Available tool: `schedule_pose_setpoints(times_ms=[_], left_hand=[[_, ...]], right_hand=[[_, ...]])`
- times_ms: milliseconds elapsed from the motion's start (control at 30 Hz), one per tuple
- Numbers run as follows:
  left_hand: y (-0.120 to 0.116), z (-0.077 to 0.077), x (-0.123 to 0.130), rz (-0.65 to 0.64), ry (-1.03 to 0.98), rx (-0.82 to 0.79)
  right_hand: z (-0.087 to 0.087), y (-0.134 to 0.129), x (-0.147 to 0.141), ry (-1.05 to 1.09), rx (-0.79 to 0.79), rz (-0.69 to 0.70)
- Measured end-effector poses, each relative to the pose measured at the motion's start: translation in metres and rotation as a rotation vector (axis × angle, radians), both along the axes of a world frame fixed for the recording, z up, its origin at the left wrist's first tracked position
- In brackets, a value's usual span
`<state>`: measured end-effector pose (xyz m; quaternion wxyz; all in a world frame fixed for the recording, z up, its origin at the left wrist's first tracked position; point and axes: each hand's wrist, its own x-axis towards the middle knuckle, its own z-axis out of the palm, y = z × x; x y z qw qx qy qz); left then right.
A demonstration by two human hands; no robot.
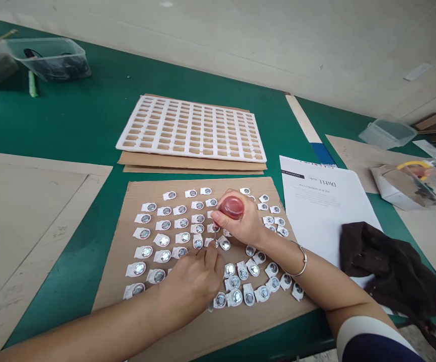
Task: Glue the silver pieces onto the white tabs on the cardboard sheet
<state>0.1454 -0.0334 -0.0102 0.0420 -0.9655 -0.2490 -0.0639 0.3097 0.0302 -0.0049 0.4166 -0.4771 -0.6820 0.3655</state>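
My right hand (pixel 245 221) is wrapped round a tool with a rounded, translucent red end (pixel 232 206). A thin shaft appears to point down from it to the board; its tip is too small to make out. Close below, my left hand (pixel 197 276) has its fingers pressed together on a small piece at the shaft's foot, mostly hidden by them. Rows of small round silvery pieces on white paper tabs (pixel 142 233) lie on a brown cardboard sheet (pixel 117 271). More such pieces (pixel 235 297) sit closer together on the right, under my right forearm.
Behind the sheet, a white grid tray (pixel 157 144) rests on cardboard. At right lie a printed paper (pixel 312 201), a dark brown cloth (pixel 387 266) and a box with yellow-handled scissors (pixel 416 165). Clear plastic tubs (pixel 57 60) stand back left on the green table (pixel 100 120).
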Motion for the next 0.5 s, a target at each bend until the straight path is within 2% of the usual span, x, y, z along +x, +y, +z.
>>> schedule_pose_setpoints(times_ms=[500], left_hand=[[0.0031, 0.0037, 0.0009, 0.005, -0.039, 0.065]], right_hand=[[-0.0006, 0.0051, 0.0038, -0.028, 0.02, -0.046]])
